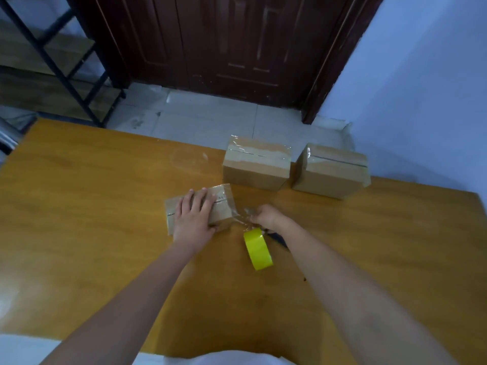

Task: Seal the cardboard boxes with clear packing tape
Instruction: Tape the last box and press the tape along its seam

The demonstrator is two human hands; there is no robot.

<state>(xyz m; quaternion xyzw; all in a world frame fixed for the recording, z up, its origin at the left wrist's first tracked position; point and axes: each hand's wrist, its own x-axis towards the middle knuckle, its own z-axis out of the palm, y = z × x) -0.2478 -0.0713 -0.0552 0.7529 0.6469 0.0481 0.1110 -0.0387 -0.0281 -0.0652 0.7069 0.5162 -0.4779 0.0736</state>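
Yellow tape roll (257, 248) dangles below the right hand (266, 217), which pinches the stretched tape; the flat left hand (193, 214) presses the box (222, 206) on the table (79, 206). Slack could wrinkle the seal.

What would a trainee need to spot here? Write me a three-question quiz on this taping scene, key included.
1. True or false: the left hand lies flat on the small box.
2. How many boxes stand at the table's far edge?
3. The yellow tape roll is: A) lying flat, B) standing on edge, C) on a box.

Key: 1 true. 2 two, the middle box and the right box, both already taped. 3 B, below the right hand, which pinches the clear tape.
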